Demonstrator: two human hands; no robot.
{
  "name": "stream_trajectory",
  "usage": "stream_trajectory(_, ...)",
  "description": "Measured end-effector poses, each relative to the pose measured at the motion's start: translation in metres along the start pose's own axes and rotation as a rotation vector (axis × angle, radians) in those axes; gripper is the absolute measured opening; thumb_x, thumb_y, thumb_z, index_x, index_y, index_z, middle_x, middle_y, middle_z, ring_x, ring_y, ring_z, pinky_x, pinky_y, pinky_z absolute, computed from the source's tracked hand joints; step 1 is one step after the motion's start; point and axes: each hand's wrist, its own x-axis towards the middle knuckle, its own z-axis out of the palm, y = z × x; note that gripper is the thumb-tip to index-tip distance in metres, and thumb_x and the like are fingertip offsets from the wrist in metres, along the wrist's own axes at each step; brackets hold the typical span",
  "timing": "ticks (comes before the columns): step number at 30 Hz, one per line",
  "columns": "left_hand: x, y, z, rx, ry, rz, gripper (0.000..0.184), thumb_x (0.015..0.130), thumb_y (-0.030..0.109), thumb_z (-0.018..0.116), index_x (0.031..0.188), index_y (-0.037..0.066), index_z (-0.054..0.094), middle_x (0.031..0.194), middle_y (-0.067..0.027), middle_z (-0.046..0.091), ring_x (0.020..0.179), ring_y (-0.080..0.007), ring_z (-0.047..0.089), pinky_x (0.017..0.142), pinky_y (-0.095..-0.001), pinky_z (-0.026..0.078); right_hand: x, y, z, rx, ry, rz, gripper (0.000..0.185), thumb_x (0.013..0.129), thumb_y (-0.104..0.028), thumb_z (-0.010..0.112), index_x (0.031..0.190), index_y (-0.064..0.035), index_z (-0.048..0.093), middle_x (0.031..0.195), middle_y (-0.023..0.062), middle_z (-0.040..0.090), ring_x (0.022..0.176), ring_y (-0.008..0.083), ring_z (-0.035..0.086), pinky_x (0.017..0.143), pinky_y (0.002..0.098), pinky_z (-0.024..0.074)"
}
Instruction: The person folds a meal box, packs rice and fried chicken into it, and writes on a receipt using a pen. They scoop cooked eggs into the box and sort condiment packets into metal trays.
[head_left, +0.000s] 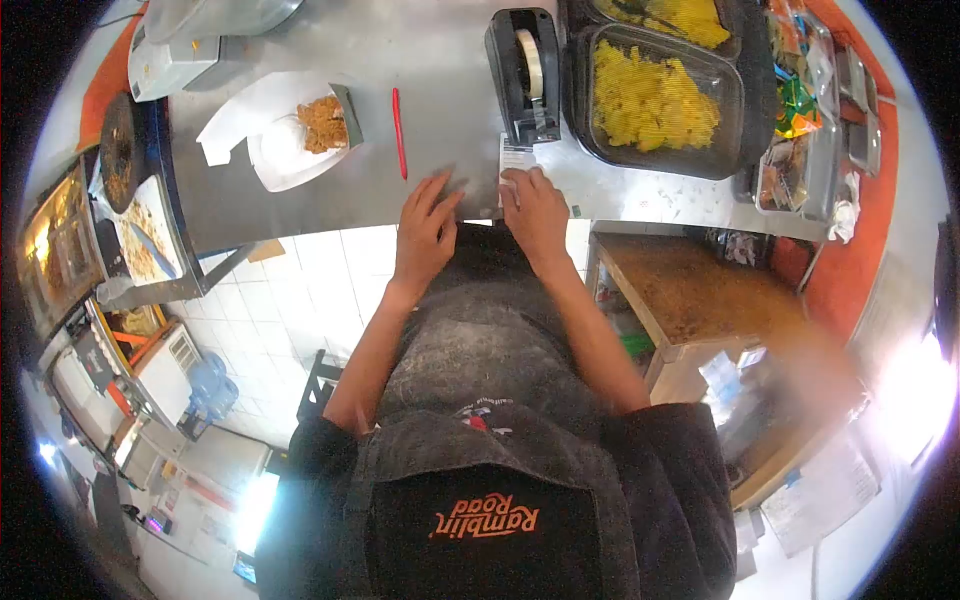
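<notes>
My left hand (430,228) rests at the front edge of the metal table, fingers stretched forward and slightly apart, holding nothing. Beside it, my right hand (537,212) has its bent fingers on a small printed paper slip (517,157) and covers part of it. Just beyond the slip stands a black tape dispenser (523,85) with a roll of tape. A red pen (399,133) lies a little ahead of my left hand. Farther left, an opened white paper wrap or box (265,130) holds a brown crumbly food (322,125).
Black trays with yellow food (655,98) stand at the right of the metal table (430,60). Beyond them is a clear bin of packets (795,165). A white device (172,65) sits back left. Below right is a wooden shelf unit (690,290).
</notes>
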Motion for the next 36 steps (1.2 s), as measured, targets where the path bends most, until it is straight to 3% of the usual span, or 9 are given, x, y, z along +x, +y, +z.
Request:
stream_trajectory(9,0.018,-0.047,-0.016,0.137,0.273,-0.072,0.029,0.085,0.011,0.066,0.113,0.007,0.063,0.121,-0.0136,0.059,0.111,-0.0353,0.055,0.094,-0.0448,0.044,0.019,0.008,0.008,-0.07,0.1,-0.015,0.015,0.086,-0.022,0.066,0.097,-0.012,0.069,0.094,0.0088,0.06,0.092,0.0311,0.061,0.076,0.045,0.0466)
stream_trajectory(17,0.041,-0.086,-0.013,-0.039,0.287,-0.268,0.019,0.081,0.013,0.069,0.096,0.005,0.061,0.093,-0.0125,0.064,0.085,-0.0314,0.062,0.076,-0.0427,0.05,0.002,-0.023,-0.033,0.275,0.397,0.267,0.015,0.094,-0.017,0.062,0.101,-0.0054,0.068,0.088,0.0082,0.063,0.067,0.0193,0.057,0.063,0.0327,0.0459)
stream_trajectory(20,0.034,-0.074,-0.019,-0.128,0.229,-0.338,0.017,0.081,0.009,0.069,0.095,0.005,0.06,0.08,-0.0114,0.063,0.075,-0.0267,0.064,0.069,-0.0386,0.051,-0.024,-0.044,-0.009,0.486,0.1,0.366,0.026,0.096,-0.023,0.061,0.112,-0.0053,0.068,0.092,0.0111,0.069,0.076,0.0211,0.065,0.071,0.0341,0.0503)
stream_trajectory(22,0.005,-0.045,-0.025,-0.462,0.061,-0.318,0.018,0.081,0.008,0.071,0.094,0.005,0.059,0.079,-0.0097,0.063,0.073,-0.0198,0.064,0.068,-0.033,0.051,-0.043,-0.06,0.026,0.617,-0.152,0.444,0.032,0.097,-0.027,0.06,0.119,-0.005,0.067,0.094,0.0137,0.071,0.083,0.0239,0.068,0.077,0.0357,0.0517)
stream_trajectory(24,-0.03,-0.027,-0.023,-0.448,-0.123,-0.04,0.02,0.081,0.008,0.075,0.092,0.005,0.058,0.081,-0.0071,0.064,0.074,-0.0145,0.063,0.069,-0.0284,0.05,-0.06,-0.065,0.038,0.699,-0.25,0.508,0.034,0.097,-0.028,0.059,0.12,-0.0045,0.067,0.096,0.015,0.072,0.087,0.0257,0.069,0.08,0.0364,0.0518)
stream_trajectory(26,-0.035,-0.018,-0.021,-0.533,-0.165,-0.053,0.023,0.08,0.009,0.077,0.092,0.005,0.058,0.082,-0.0062,0.065,0.074,-0.0143,0.062,0.068,-0.0288,0.05,-0.074,-0.064,0.04,0.78,-0.089,0.485,0.032,0.097,-0.028,0.058,0.109,-0.0006,0.07,0.09,0.0151,0.072,0.086,0.0238,0.067,0.079,0.0381,0.052)
stream_trajectory(28,-0.027,-0.024,-0.011,-0.695,-0.191,-0.169,0.03,0.08,0.013,0.08,0.099,0.004,0.059,0.085,-0.0069,0.065,0.074,-0.0157,0.063,0.068,-0.0295,0.051,-0.089,-0.046,0.028,0.921,0.301,0.659,0.034,0.1,-0.028,0.052,0.085,-0.0019,0.069,0.065,0.0022,0.057,0.06,0.0106,0.052,0.057,0.029,0.0434)
stream_trajectory(30,-0.003,-0.028,0.014,-0.64,-0.157,-0.131,0.033,0.079,0.013,0.08,0.103,0.004,0.059,0.086,-0.0076,0.066,0.074,-0.017,0.064,0.068,-0.0299,0.051,-0.084,-0.033,0.002,1.149,0.676,0.873,0.039,0.104,-0.034,0.046,0.091,-0.0021,0.065,0.061,-0.0037,0.046,0.054,0.0048,0.041,0.05,0.0209,0.0315)
stream_trajectory(36,0.045,-0.008,0.057,-0.514,-0.188,0.032,0.037,0.08,0.013,0.078,0.113,0.007,0.065,0.097,-0.0061,0.066,0.074,-0.0168,0.062,0.068,-0.0298,0.051,-0.054,0.012,0.008,1.298,0.649,0.585,0.043,0.105,-0.039,0.045,0.11,0.0024,0.057,0.082,0.0082,0.065,0.06,0.01,0.052,0.054,0.0231,0.0409)
